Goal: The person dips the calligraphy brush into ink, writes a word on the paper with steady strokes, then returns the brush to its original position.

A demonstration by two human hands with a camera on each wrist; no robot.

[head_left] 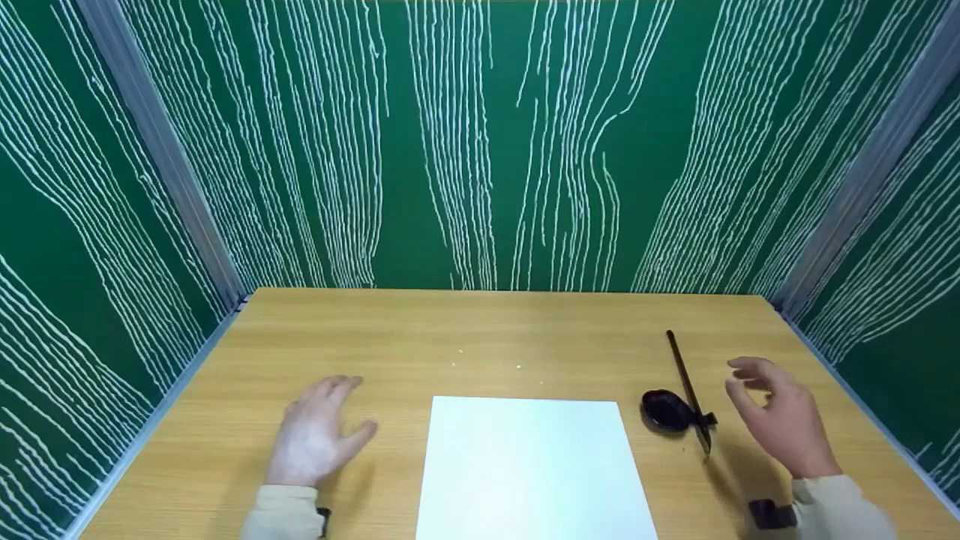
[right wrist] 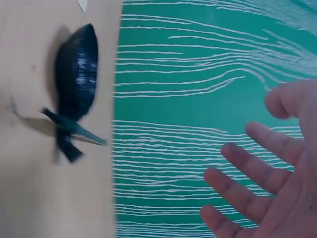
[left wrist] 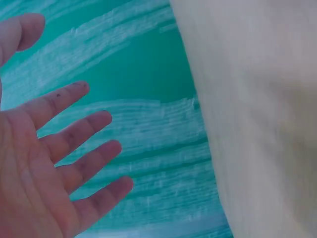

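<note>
A white sheet of paper lies flat on the table, between the two hands in the head view. Right of it stands a small black dish, and a slim dark brush leans across the dish's short side piece, tip toward the near edge. My left hand hovers left of the paper, fingers spread and holding nothing. My right hand is held just right of the dish and brush, apart from both, with loosely bent fingers. The right wrist view also has the dish and brush, slightly blurred.
The wooden table carries a few tiny pale specks beyond the paper. Green panels with white wavy lines rise at the back and both sides, with grey metal posts at the corners.
</note>
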